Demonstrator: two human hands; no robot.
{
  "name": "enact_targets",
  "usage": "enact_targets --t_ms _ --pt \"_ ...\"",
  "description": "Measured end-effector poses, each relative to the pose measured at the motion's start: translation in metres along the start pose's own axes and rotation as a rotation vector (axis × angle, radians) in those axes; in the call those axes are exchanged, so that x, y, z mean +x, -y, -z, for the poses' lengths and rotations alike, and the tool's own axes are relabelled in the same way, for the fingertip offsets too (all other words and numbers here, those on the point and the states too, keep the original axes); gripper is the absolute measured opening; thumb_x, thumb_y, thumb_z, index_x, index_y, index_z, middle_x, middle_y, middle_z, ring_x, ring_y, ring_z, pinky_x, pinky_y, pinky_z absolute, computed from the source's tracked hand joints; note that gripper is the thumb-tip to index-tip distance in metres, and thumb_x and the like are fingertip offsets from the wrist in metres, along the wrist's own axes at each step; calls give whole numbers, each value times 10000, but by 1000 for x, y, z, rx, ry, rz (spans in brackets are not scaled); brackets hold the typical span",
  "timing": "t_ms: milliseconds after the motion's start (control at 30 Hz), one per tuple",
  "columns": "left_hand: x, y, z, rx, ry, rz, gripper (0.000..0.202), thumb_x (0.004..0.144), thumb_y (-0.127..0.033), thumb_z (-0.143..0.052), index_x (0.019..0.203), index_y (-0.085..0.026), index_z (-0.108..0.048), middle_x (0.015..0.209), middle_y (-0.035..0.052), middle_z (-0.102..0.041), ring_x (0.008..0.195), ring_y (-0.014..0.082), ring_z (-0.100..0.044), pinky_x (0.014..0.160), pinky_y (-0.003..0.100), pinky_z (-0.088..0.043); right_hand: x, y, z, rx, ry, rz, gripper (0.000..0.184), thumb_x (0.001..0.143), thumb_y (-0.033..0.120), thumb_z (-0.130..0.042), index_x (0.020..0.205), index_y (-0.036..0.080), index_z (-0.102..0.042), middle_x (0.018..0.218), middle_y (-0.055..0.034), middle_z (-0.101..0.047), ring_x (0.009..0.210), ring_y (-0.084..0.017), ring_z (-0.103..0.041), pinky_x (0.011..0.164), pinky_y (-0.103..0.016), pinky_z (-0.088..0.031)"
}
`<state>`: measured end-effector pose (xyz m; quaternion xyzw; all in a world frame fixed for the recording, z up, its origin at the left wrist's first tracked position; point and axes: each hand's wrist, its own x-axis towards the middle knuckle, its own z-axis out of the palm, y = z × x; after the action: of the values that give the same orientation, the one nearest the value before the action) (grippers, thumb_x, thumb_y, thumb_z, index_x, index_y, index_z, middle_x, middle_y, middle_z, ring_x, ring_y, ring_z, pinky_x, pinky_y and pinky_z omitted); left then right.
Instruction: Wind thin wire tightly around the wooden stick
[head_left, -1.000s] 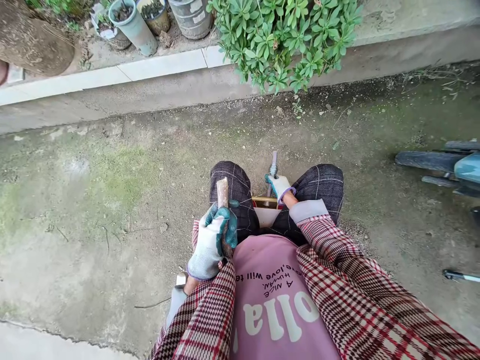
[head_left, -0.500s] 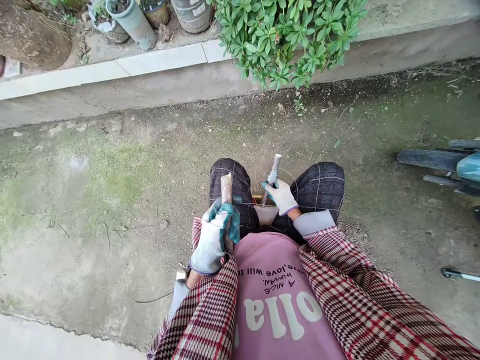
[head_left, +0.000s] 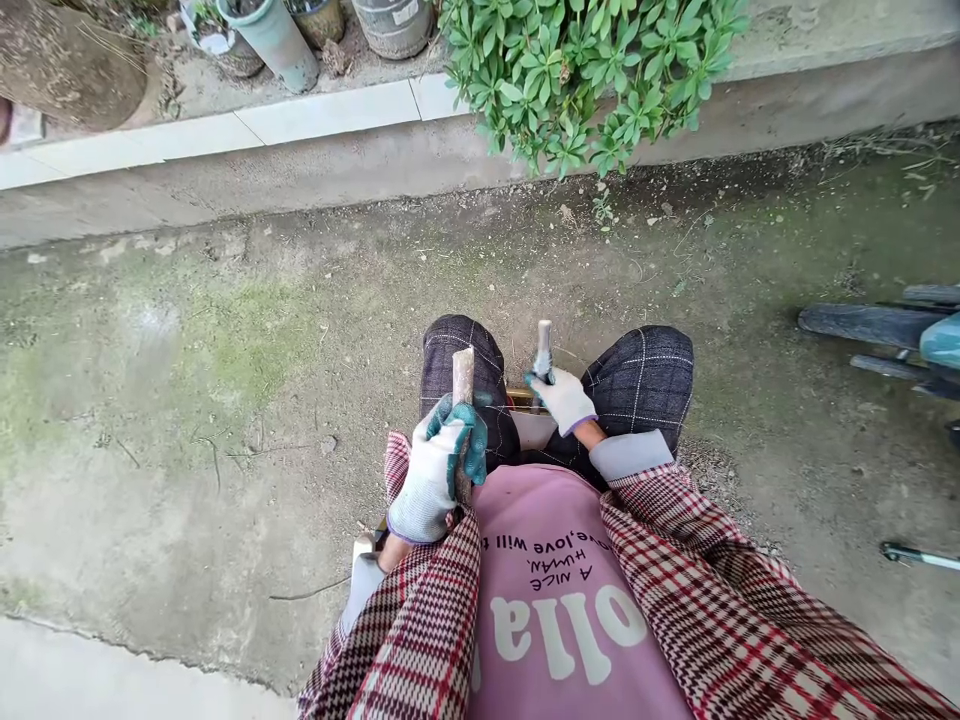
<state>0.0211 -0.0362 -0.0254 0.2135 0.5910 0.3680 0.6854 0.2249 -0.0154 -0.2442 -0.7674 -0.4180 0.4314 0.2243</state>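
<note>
My left hand (head_left: 429,478), in a white and teal work glove, is wrapped round a thick wooden stick (head_left: 463,374) pointing away from my body. In the same kind of glove, my right hand (head_left: 565,400) grips a second, thinner stick (head_left: 544,334) between my knees. Pale wire or cord (head_left: 542,362) is wound round this stick just above the fingers, slightly blurred. A thin loose strand curves near my right knee. Low between my legs, a yellowish bar (head_left: 523,393) shows partly, and I cannot make out what it belongs to.
Mossy bare ground (head_left: 247,340) lies all round me. Ahead runs a low tiled ledge (head_left: 330,112) with flowerpots (head_left: 279,45) and a leafy green bush (head_left: 592,80). At the right are a vehicle's wheel (head_left: 862,322) and a thin rod-like object (head_left: 926,553).
My right hand has turned its wire-wound stick more upright, its tip moving slightly left and down. The left hand keeps its hold. The whole view has shifted slightly.
</note>
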Motion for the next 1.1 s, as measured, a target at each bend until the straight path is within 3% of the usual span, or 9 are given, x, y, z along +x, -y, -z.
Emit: enact_targets --t_ms 67,233,433,700,933,1100 --pt "1 0 0 0 10 -1 498 781 -528 -903 800 -240 -498 562 -103 -468 400 61 -400 356 185 -360 10 0 -1 -19 10 -17 203 904 401 -790 782 277 -686 820 -68 -765 875 -300 -743 805 -368 -517" --pt "2 0 0 4 4 -2 494 791 -519 -904 804 -238 -498 564 -99 -476 405 62 -400 357 182 -373 23 6 6 -29 52 2 176 846 360 -846 867 260 -703 881 -45 -790 869 -268 -738 788 -338 -520" --pt "5 3 0 15 0 28 503 782 -522 -910 814 -241 -494 562 -104 -467 397 63 -392 353 187 -360 27 16 16 -41 -38 3 353 831 455 -874 1024 255 -657 1007 -85 -778 939 -307 -719 858 -396 -538" --pt "6 0 -7 16 -18 64 504 742 -494 -940 836 -237 -516 573 -113 -460 419 53 -408 371 176 -353 53 21 4 28 -41 -62 284 826 395 -815 845 278 -557 848 -41 -731 804 -260 -664 823 -386 -546" --pt "5 2 -8 1 -15 61 518 735 -503 -954 857 -229 -531 579 -114 -473 425 49 -415 381 182 -362 42 23 3 157 -30 -23 339 799 471 -847 831 271 -575 813 -11 -716 780 -237 -652 803 -379 -547" --pt "5 4 -7 -15 -9 63 543 723 -496 -967 857 -240 -507 583 -120 -461 424 52 -413 376 173 -368 32 20 18 262 -84 10 344 740 435 -904 902 256 -659 937 -53 -788 911 -278 -719 959 -452 -576"
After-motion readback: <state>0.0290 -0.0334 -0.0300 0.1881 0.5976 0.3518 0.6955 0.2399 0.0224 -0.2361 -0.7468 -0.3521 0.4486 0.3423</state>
